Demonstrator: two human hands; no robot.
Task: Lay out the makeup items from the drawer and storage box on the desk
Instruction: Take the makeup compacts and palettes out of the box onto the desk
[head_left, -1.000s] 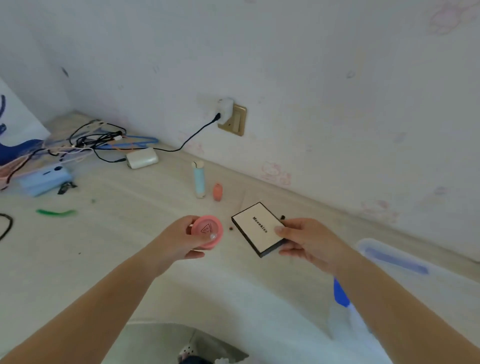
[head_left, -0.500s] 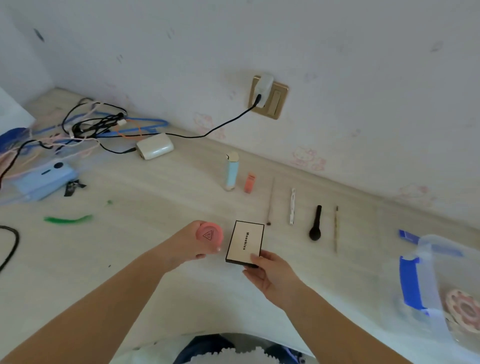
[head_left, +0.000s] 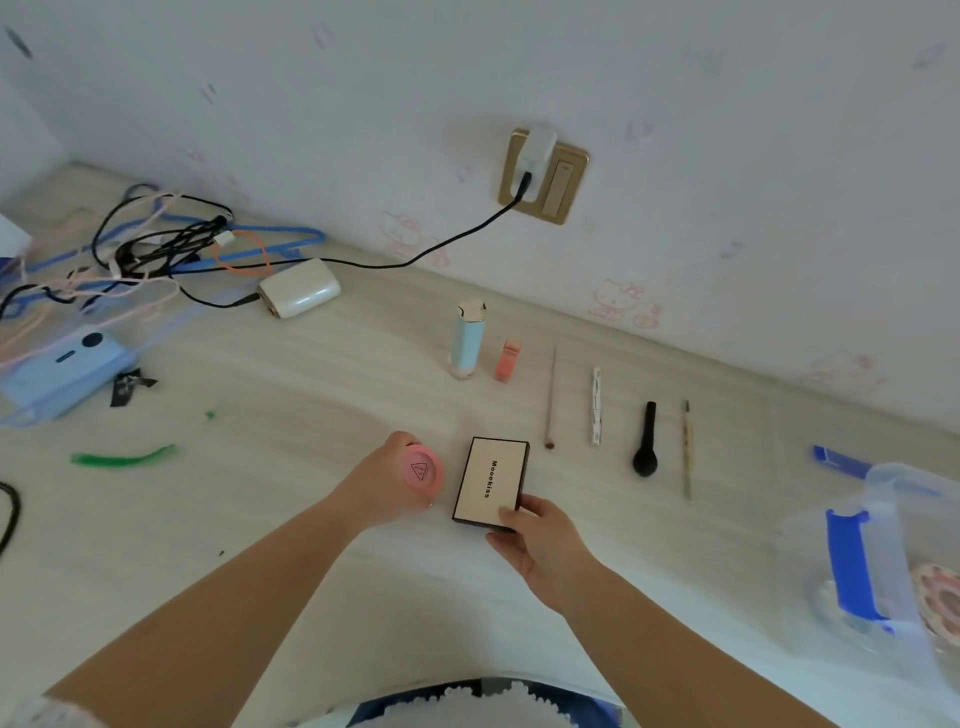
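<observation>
My left hand (head_left: 382, 480) grips a round pink compact (head_left: 422, 472) low over the pale wooden desk (head_left: 311, 395). My right hand (head_left: 540, 543) pinches the near corner of a flat beige palette (head_left: 491, 483) with a black rim, lying just right of the compact. Behind them stand a light blue tube (head_left: 466, 339) and a small coral bottle (head_left: 508, 360). To the right lie in a row a thin brush (head_left: 550, 400), a white stick (head_left: 596, 406), a black brush (head_left: 646, 440) and a slim pencil (head_left: 687, 449). The clear storage box (head_left: 883, 566) with blue clips is at the right.
A tangle of cables (head_left: 150, 249) and a white charger (head_left: 298, 287) lie at the back left, with a black cord running to a wall socket (head_left: 543, 175). A light blue device (head_left: 57, 371) and a green strip (head_left: 122, 457) sit at the left.
Both hands came down toward the desk with the compact and palette, and the palette turned lengthwise. The view swung right, showing the row of brushes and the storage box.
</observation>
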